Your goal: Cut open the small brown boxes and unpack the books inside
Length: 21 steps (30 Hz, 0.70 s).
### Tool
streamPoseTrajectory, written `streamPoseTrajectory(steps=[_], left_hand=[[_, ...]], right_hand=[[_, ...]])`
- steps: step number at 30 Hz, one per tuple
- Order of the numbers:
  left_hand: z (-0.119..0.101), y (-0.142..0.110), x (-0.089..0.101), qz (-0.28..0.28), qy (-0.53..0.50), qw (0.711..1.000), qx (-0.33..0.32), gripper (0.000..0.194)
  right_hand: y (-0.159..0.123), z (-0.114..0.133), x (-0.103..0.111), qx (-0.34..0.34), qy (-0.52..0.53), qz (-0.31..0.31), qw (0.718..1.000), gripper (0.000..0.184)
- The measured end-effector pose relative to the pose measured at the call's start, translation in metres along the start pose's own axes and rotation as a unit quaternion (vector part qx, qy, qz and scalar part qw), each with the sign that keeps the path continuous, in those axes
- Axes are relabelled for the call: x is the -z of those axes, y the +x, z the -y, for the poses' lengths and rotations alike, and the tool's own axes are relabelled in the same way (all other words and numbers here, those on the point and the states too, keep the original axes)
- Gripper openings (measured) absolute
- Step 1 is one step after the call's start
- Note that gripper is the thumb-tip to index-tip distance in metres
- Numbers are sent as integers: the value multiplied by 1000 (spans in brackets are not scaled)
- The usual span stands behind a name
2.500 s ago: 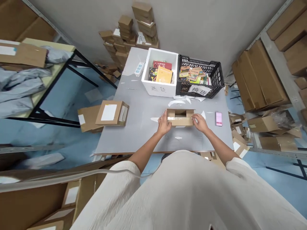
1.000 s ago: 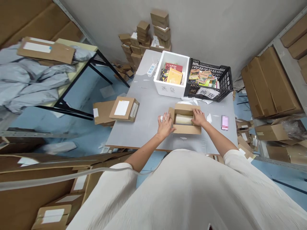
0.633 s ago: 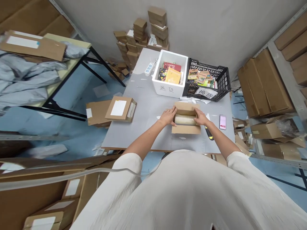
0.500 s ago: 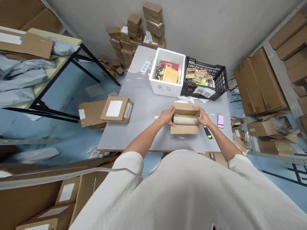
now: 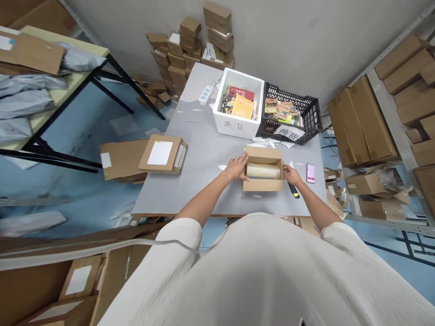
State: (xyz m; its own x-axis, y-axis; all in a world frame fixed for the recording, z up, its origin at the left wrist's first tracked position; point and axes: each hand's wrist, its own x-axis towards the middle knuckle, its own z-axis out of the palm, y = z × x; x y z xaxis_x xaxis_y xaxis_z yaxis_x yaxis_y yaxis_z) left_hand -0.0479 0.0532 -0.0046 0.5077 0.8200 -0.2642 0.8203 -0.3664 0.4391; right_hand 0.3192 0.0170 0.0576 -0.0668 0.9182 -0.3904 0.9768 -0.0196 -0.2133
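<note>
Since the preceding frame, the right hand [image 5: 291, 174] has shifted from the upper rim of the box [image 5: 263, 185] to just outside its right end; the left hand [image 5: 235, 168] has kept its place. Box position: near the middle of the table [image 5: 204, 154], between the two hands, top uncovered, long flaps folded out toward the far and near sides. Contents: a pale bundle [image 5: 263, 171], apparently wrapped, lying lengthwise inside. Left hand: gripping the left end of the box, thumb toward the near corner and fingers toward the far one. Right hand: fingers curled close by the right end; whether they pinch the cardboard cannot be told. Beneath its wrist, a cutter [image 5: 294, 191] lies on the table, with a phone [image 5: 310, 173] farther right. Behind the box stand a white tub [image 5: 234, 130] and a black crate [image 5: 314, 117], both holding books; a labelled carton [image 5: 159, 154] sits at the table's left edge.

Step in hand, as judged: unboxing, with the box apparently unsealed and the bundle not yet lifted out. Next move, as judged: the left hand should steady the box while the right reaches over the wall and frees one end of the bundle, keeping clear of the cutter.
</note>
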Motion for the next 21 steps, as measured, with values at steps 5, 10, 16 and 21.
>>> streamPoseTrajectory(steps=[5,10,16,21], left_hand=[[-4,-6,-1,-5,-1,1000,4,151],[-8,-6,-1,0,3,1000,11,154],[-11,-8,-5,1,-17,1000,15,157],[-10,-10,-9,4,-30,999,14,159]], right_hand=[[5,33,20,52,-91,-62,992,55],[30,95,17,197,-102,100,970,57],[68,142,-14,235,-194,225,925,62],[88,151,-44,276,-192,237,912,60]])
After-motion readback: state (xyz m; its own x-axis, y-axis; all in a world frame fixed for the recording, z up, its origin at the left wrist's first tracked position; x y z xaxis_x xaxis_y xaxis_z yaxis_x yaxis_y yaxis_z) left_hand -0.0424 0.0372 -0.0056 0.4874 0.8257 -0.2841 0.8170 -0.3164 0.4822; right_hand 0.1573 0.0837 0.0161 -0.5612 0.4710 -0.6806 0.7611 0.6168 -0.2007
